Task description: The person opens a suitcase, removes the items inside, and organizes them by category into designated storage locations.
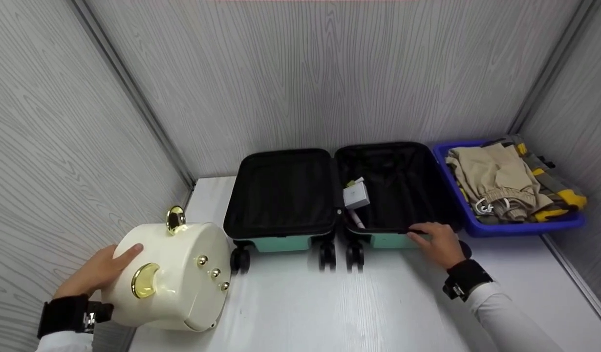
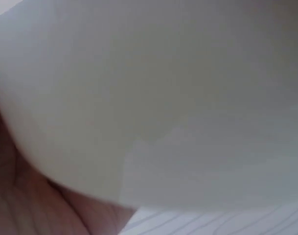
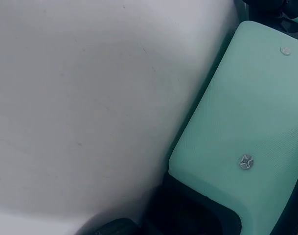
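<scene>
A: Left grip (image 1: pixel 97 271), status?

B: I have it clasped on the cream case (image 1: pixel 176 269), thumb laid along the shell. Case position: left of the open suitcase (image 1: pixel 288 195), just beside its leftmost wheel (image 1: pixel 240 260).

A: Fingertips?

B: Poorly seen. My left wrist view is blurred; the fingers seem to curl round the far side, but I cannot make out the tips.

A: I log the right grip (image 1: pixel 440 243) pinching the front rim of the suitcase's right half. Contents there?

B: I read a small white box (image 1: pixel 356 195) near the hinge. Suitcase stands on the white desk (image 1: pixel 305 303); right of it, a blue basket (image 1: pixel 496 229) holding a folded beige garment (image 1: pixel 493 173).
</scene>
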`<action>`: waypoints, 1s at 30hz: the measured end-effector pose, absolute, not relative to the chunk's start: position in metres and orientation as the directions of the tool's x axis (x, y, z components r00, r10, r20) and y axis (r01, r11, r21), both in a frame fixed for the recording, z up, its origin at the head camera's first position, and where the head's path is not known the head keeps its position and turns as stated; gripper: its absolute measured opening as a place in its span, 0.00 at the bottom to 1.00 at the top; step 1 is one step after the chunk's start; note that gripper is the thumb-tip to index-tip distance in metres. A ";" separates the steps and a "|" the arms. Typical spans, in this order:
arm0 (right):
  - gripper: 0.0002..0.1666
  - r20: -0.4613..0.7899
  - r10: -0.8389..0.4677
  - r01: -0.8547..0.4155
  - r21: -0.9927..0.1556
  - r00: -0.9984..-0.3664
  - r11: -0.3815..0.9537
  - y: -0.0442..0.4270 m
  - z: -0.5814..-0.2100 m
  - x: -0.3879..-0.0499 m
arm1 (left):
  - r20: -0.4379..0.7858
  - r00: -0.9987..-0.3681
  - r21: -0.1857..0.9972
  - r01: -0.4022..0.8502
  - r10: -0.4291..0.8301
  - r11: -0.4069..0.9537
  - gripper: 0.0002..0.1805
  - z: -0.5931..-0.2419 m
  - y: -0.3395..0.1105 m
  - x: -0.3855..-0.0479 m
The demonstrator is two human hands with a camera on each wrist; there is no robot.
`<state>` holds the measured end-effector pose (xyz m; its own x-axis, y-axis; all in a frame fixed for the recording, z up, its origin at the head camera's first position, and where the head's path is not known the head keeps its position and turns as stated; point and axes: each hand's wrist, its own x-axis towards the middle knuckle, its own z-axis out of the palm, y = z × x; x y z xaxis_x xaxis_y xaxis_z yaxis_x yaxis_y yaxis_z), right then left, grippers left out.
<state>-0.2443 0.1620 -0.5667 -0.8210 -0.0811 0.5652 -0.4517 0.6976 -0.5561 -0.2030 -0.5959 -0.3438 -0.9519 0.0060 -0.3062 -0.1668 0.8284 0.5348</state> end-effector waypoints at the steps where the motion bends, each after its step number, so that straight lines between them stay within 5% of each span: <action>1: 0.12 0.564 -0.083 -0.452 -0.556 -0.822 0.697 0.162 -0.567 -0.244 | -0.311 -0.950 0.543 -0.172 0.007 0.822 0.39 -0.345 -0.594 -0.200; 21: 0.12 0.605 -0.092 -0.487 -0.530 -0.791 0.695 0.160 -0.568 -0.245 | -0.287 -0.915 0.716 -0.009 0.283 0.698 0.25 -0.354 -0.573 -0.143; 30: 0.13 0.593 -0.089 -0.475 -0.536 -0.800 0.699 0.162 -0.567 -0.244 | -0.200 -0.904 0.734 0.117 0.378 0.669 0.24 -0.360 -0.515 -0.143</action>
<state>-0.2438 0.1616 -0.5671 -0.8005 -0.0894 0.5927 -0.4745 0.6986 -0.5355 -0.1427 -0.5149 -0.3595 -0.9038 0.3782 -0.2003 0.1171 0.6687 0.7343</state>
